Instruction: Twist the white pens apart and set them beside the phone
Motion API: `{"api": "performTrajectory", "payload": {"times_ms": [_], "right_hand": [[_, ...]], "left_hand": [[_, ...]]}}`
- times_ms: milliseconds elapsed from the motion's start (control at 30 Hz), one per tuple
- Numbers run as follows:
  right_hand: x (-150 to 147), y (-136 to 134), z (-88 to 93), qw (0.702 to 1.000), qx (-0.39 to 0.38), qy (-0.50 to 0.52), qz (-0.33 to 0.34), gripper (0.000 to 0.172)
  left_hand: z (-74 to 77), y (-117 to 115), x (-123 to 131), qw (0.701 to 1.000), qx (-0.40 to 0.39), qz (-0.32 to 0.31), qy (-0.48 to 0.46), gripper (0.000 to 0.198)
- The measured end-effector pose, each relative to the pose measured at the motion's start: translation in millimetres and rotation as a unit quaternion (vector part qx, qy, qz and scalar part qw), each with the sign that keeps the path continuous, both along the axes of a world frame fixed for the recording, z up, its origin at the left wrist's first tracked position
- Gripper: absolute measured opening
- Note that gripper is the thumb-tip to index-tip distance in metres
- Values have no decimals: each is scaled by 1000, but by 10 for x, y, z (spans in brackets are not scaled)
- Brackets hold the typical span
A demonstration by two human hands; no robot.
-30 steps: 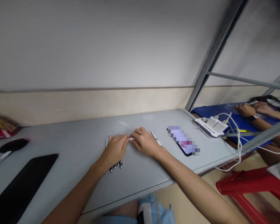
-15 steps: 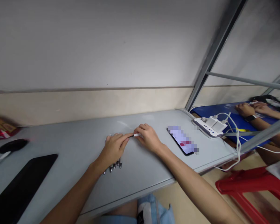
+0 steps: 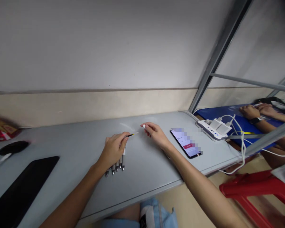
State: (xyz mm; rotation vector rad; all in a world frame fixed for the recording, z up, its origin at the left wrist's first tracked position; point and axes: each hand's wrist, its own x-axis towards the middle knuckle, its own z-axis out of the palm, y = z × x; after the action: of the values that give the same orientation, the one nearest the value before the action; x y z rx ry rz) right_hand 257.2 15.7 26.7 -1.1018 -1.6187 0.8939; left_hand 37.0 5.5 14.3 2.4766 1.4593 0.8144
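My left hand (image 3: 114, 148) rests on the grey table (image 3: 142, 164) and pinches a thin pen refill (image 3: 132, 134) whose yellow and white tip sticks out to the right. Under that hand lie several white pens (image 3: 116, 164) side by side, silver tips towards me. My right hand (image 3: 155, 134) is a short way to the right, fingers closed on a small white pen part (image 3: 144, 126). The refill's tip and the white part are apart.
A phone (image 3: 186, 143) with a lit screen lies right of my right hand. Beyond it is a white power strip (image 3: 214, 129) with chargers and cables. A black mat (image 3: 19, 186) and black mouse (image 3: 13, 147) are at left. Another person's hands (image 3: 256, 110) rest on a blue surface at far right; a red stool (image 3: 258, 193) stands below.
The hands, joined together on a pen a second ago, have drawn apart: the left keeps the refill, the right has moved right with the white part.
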Motion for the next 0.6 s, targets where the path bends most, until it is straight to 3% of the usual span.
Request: {"api": "performTrajectory", "payload": {"times_ms": [233, 600], "right_hand": [[-30, -71, -52, 958, 161, -236, -6, 23], [-113, -116, -92, 916, 211, -341, 20, 24]], "left_hand": [[18, -36, 9, 1000, 14, 11, 23, 27], [-4, -75, 63, 996, 22, -2, 86, 28]]}}
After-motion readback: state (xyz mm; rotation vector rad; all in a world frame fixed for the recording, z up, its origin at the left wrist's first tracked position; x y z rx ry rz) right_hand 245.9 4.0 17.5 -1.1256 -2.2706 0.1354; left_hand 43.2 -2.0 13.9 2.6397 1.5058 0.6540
